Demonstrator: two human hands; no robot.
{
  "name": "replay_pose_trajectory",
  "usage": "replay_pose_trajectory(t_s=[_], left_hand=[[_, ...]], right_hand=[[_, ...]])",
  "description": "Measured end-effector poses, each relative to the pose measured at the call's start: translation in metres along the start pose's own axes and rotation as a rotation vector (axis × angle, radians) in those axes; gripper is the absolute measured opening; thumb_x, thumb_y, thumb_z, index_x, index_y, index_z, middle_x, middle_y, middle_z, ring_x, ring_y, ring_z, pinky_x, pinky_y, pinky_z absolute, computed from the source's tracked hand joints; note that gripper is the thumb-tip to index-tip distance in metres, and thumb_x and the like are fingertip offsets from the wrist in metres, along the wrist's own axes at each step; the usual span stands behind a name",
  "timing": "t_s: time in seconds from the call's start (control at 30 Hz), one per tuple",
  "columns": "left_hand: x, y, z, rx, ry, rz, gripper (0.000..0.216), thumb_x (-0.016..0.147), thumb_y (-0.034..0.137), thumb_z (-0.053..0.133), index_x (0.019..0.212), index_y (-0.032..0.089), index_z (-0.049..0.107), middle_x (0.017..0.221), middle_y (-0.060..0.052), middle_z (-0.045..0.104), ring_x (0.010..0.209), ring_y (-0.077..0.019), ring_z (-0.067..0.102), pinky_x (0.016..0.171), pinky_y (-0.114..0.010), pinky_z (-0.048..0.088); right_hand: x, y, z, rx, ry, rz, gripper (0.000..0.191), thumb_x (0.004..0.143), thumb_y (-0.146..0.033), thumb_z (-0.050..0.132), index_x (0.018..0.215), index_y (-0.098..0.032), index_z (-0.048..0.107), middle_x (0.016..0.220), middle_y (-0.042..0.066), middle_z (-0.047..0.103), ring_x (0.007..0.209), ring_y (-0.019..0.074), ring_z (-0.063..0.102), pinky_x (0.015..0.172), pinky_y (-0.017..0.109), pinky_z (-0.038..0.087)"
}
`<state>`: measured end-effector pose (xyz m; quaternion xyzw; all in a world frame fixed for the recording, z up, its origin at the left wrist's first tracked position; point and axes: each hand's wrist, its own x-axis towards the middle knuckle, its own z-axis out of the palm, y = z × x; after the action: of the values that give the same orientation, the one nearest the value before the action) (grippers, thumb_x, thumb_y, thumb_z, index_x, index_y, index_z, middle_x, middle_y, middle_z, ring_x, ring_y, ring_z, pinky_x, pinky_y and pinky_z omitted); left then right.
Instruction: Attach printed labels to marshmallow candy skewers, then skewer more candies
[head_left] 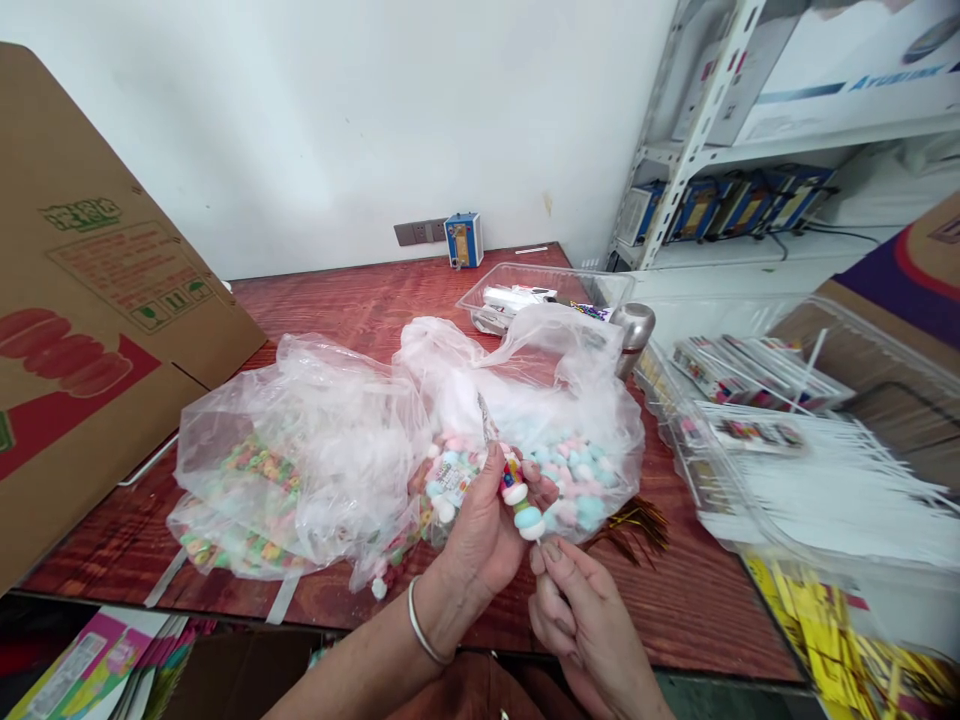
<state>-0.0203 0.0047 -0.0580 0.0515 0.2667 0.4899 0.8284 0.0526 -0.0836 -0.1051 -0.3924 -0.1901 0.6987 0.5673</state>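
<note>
My left hand (480, 535), with a silver bangle at the wrist, is closed round a skewer of marshmallows and coloured sweets (528, 518). Pale blue, white, green and pink pieces show along it, and its top is partly hidden by my fingers. At the skewer's lower end, my right hand (574, 605) pinches the thin white stick just below the last marshmallow. Behind both hands lies an open clear bag of pink, blue and white marshmallows (585, 480). A small printed clear piece (454, 480) shows beside my left thumb.
To the left sits a clear bag of coloured ring-shaped pieces (262, 465), near a large cardboard box (97, 300). A steel flask (634, 335) and a clear tray (491, 290) stand behind. At right, a plastic bin (682, 470) holds white sticks; gold ties (817, 640) lie below.
</note>
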Motion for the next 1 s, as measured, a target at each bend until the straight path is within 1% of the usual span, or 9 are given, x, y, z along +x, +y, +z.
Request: replay_pose_trajectory(t_s=[0.17,0.3,0.37,0.47,0.57,0.67,0.73,0.87,1.0], left_hand=[[0.0,-0.006,-0.004,0.103,0.051,0.042,0.026,0.087,0.04,0.069,0.085,0.015,0.063,0.077,-0.004,0.065,0.071,-0.0149,0.065,0.074,-0.029,0.056],[0.006,0.008,-0.007,0.107,-0.114,0.061,0.046,0.079,0.046,0.076,0.111,0.016,0.065,0.111,-0.009,0.069,0.094,-0.0216,0.067,0.082,-0.033,0.056],[0.01,0.017,-0.006,0.078,-0.192,0.027,0.054,0.076,0.044,0.079,0.118,0.016,0.062,0.104,-0.007,0.069,0.092,-0.0212,0.068,0.086,-0.037,0.056],[0.016,0.024,-0.002,0.059,-0.221,-0.016,0.042,0.076,0.034,0.081,0.109,0.014,0.063,0.078,0.001,0.063,0.07,-0.0125,0.064,0.082,-0.034,0.055],[0.016,0.017,0.003,0.049,-0.146,-0.021,0.027,0.08,0.033,0.078,0.09,0.015,0.06,0.065,0.006,0.054,0.054,-0.006,0.053,0.073,-0.027,0.053],[0.01,0.001,0.006,0.115,-0.113,0.004,0.028,0.082,0.037,0.075,0.083,0.015,0.057,0.063,0.006,0.052,0.053,-0.006,0.051,0.064,-0.023,0.049],[0.006,-0.008,0.006,0.147,-0.126,0.01,0.031,0.082,0.04,0.075,0.082,0.015,0.056,0.062,0.005,0.052,0.054,-0.0072,0.052,0.059,-0.021,0.046],[0.005,-0.009,0.001,0.117,-0.087,-0.022,0.029,0.084,0.04,0.072,0.083,0.015,0.058,0.067,0.002,0.056,0.061,-0.0103,0.058,0.064,-0.024,0.049],[0.015,0.008,-0.003,0.135,-0.041,0.026,0.034,0.085,0.04,0.071,0.102,0.012,0.063,0.083,-0.004,0.066,0.074,-0.0159,0.066,0.077,-0.032,0.054]], right_hand=[[0.003,0.004,-0.007,-0.162,0.117,-0.16,0.043,0.081,-0.059,0.07,0.075,-0.018,0.057,0.049,-0.011,0.03,0.043,0.0036,0.019,0.039,0.017,0.015],[0.001,-0.005,-0.007,-0.077,0.087,-0.1,0.042,0.082,-0.057,0.07,0.077,-0.017,0.06,0.047,-0.013,0.027,0.042,0.0031,0.016,0.04,0.017,0.014],[0.0,-0.009,-0.004,-0.026,0.044,-0.044,0.041,0.081,-0.056,0.071,0.077,-0.017,0.06,0.046,-0.013,0.026,0.041,0.0027,0.015,0.04,0.017,0.013],[-0.002,-0.008,-0.002,-0.024,0.009,-0.01,0.04,0.084,-0.057,0.066,0.079,-0.018,0.059,0.046,-0.014,0.023,0.04,0.0035,0.012,0.039,0.018,0.013],[-0.001,-0.005,-0.003,-0.272,0.062,-0.153,0.041,0.088,-0.058,0.06,0.077,-0.019,0.057,0.05,-0.011,0.029,0.043,0.0057,0.02,0.041,0.019,0.019],[0.002,-0.006,-0.004,-0.675,0.198,-0.415,0.041,0.092,-0.053,0.054,0.07,-0.018,0.056,0.059,-0.004,0.045,0.053,0.0097,0.039,0.05,0.021,0.032],[0.003,-0.01,-0.004,-0.856,0.283,-0.518,0.04,0.094,-0.049,0.05,0.07,-0.019,0.057,0.062,-0.001,0.054,0.057,0.0126,0.048,0.055,0.023,0.037],[0.001,-0.013,-0.005,-0.988,0.294,-0.529,0.03,0.095,-0.044,0.05,0.087,-0.019,0.065,0.071,0.003,0.067,0.062,0.0179,0.06,0.059,0.025,0.043],[-0.006,-0.008,-0.012,-1.028,0.289,-0.528,0.027,0.094,-0.044,0.052,0.096,-0.022,0.068,0.077,0.004,0.071,0.066,0.0209,0.064,0.062,0.026,0.043]])
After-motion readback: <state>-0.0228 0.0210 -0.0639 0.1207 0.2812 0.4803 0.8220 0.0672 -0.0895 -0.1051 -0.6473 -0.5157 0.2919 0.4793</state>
